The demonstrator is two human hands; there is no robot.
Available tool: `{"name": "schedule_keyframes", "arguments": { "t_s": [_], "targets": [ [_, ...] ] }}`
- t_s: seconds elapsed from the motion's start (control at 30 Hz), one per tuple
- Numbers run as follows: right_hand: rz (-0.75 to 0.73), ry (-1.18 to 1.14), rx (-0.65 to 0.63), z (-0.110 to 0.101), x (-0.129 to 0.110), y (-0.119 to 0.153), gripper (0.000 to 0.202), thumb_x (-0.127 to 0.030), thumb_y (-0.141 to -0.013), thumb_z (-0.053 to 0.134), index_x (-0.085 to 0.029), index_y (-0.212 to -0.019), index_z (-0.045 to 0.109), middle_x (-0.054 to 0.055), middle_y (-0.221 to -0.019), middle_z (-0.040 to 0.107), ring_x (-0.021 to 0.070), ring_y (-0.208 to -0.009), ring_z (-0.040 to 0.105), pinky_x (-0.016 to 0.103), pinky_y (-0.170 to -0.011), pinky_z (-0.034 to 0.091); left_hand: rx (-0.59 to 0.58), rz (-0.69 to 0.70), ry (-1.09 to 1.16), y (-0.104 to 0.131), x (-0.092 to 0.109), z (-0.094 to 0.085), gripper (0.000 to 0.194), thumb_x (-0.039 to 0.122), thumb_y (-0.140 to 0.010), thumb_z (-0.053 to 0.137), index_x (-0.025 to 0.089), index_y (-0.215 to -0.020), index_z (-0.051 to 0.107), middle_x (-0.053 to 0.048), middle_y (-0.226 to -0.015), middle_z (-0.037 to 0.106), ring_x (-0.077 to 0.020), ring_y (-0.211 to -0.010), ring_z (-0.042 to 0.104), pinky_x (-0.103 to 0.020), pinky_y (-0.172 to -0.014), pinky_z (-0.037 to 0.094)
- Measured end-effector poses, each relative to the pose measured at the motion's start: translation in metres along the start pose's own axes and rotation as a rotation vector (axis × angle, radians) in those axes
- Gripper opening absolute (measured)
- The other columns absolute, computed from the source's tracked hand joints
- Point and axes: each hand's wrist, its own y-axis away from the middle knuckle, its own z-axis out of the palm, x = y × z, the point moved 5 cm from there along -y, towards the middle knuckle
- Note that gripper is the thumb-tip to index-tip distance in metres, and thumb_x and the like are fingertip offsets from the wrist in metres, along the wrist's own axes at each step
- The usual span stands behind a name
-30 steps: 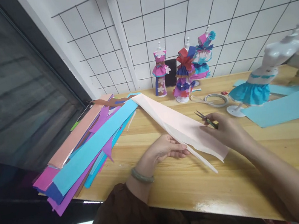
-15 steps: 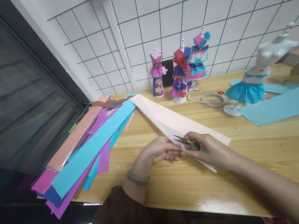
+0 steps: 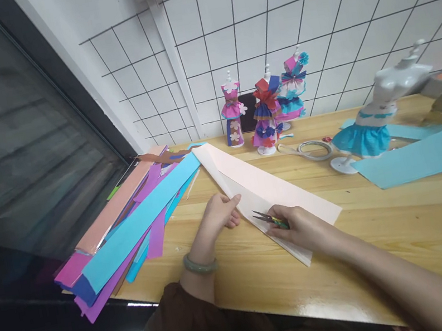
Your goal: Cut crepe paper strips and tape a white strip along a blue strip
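A pale pink paper sheet lies slantwise on the table, its near long side folded over in a whitish flap. My left hand pinches the flap's left edge between thumb and fingers. Small scissors with green-and-yellow handles are in my right hand, their blades slightly apart and pointing left above the flap. The fingers of that hand also rest at the paper's lower edge.
Colored paper strips are piled at the left. Dressed mini mannequins stand near the wall, beside a tape roll. At right are a mannequin in a blue skirt and light-blue paper.
My left hand has moved up and left along the paper's edge, away from my right hand. The folded flap now lies flatter. The view has shifted slightly.
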Motion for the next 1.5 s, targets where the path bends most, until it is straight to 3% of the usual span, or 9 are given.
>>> {"name": "schedule_keyframes", "arguments": {
  "t_s": [0.13, 0.27, 0.47, 0.63, 0.8, 1.0, 1.3, 1.5],
  "targets": [
    [0.000, -0.001, -0.017, 0.002, -0.002, 0.001, 0.014, -0.034, -0.074, 0.051, -0.023, -0.080, 0.055, 0.001, -0.076, 0.063, 0.0163, -0.067, 0.054, 0.025, -0.060, 0.037, 0.308, 0.083, -0.154, -0.011, -0.002, -0.014, 0.048, 0.046, -0.065, 0.063, 0.015, -0.099, 0.046, 0.001, -0.054, 0.057, -0.0102, -0.034, 0.049, -0.020, -0.037, 0.034],
    [-0.005, 0.014, -0.026, 0.004, 0.000, 0.001, 0.017, -0.033, -0.075, 0.050, -0.022, -0.087, 0.057, 0.003, -0.080, 0.064, 0.0174, -0.071, 0.055, 0.026, -0.064, 0.038, 0.374, 0.098, -0.271, -0.015, 0.001, -0.018, 0.033, 0.040, -0.069, 0.059, 0.016, -0.090, 0.051, -0.002, -0.058, 0.059, -0.0108, -0.034, 0.048, -0.022, -0.037, 0.033],
    [0.002, 0.003, -0.041, 0.003, -0.001, 0.002, 0.017, -0.034, -0.075, 0.050, -0.023, -0.087, 0.057, 0.002, -0.080, 0.064, 0.0173, -0.070, 0.054, 0.027, -0.065, 0.038, 0.267, 0.022, -0.209, -0.022, -0.006, -0.018, 0.016, 0.028, -0.073, 0.050, 0.014, -0.077, 0.055, -0.002, -0.049, 0.058, -0.0133, -0.036, 0.051, -0.022, -0.037, 0.035],
    [-0.014, 0.003, -0.030, 0.003, 0.001, 0.001, 0.016, -0.035, -0.077, 0.048, -0.022, -0.081, 0.056, 0.001, -0.076, 0.061, 0.0157, -0.068, 0.053, 0.026, -0.062, 0.037, 0.191, -0.005, -0.064, -0.022, -0.006, -0.017, 0.018, 0.028, -0.074, 0.050, 0.014, -0.063, 0.049, -0.003, -0.045, 0.055, -0.0133, -0.035, 0.052, -0.022, -0.036, 0.038],
    [0.016, -0.013, 0.062, -0.002, 0.012, -0.004, 0.020, -0.040, -0.076, 0.047, -0.021, -0.078, 0.054, 0.000, -0.068, 0.057, 0.0136, -0.062, 0.048, 0.024, -0.056, 0.035, 0.118, -0.003, 0.154, -0.012, 0.000, -0.014, 0.016, 0.026, -0.079, 0.046, 0.015, -0.068, 0.042, -0.005, -0.060, 0.061, -0.0139, -0.053, 0.061, -0.025, -0.051, 0.050],
    [0.063, -0.141, 0.083, -0.006, 0.017, -0.006, 0.022, -0.041, -0.076, 0.046, -0.020, -0.078, 0.053, -0.001, -0.065, 0.058, 0.0125, -0.060, 0.046, 0.025, -0.056, 0.035, -0.075, -0.025, 0.393, -0.001, 0.003, -0.003, 0.016, 0.022, -0.071, 0.061, 0.011, -0.075, 0.051, -0.009, -0.069, 0.064, -0.0145, -0.062, 0.063, -0.026, -0.063, 0.053],
    [0.089, -0.269, 0.073, -0.012, 0.004, -0.002, 0.027, -0.043, -0.078, 0.046, -0.018, -0.083, 0.054, -0.002, -0.058, 0.058, 0.0107, -0.055, 0.045, 0.023, -0.053, 0.033, -0.258, -0.056, 0.367, 0.011, 0.006, 0.015, 0.021, 0.019, -0.065, 0.068, 0.007, -0.080, 0.059, -0.012, -0.077, 0.066, -0.0184, -0.071, 0.064, -0.026, -0.063, 0.053],
    [0.150, -0.440, 0.051, -0.010, 0.009, -0.002, 0.039, -0.053, -0.077, 0.043, -0.017, -0.088, 0.051, -0.002, -0.057, 0.055, 0.0062, -0.040, 0.034, 0.021, -0.041, 0.025, -0.334, -0.009, 0.422, 0.016, 0.011, 0.023, 0.033, 0.017, -0.060, 0.072, 0.010, -0.090, 0.060, -0.013, -0.092, 0.064, -0.0168, -0.072, 0.063, -0.027, -0.065, 0.053]
  ]
}}
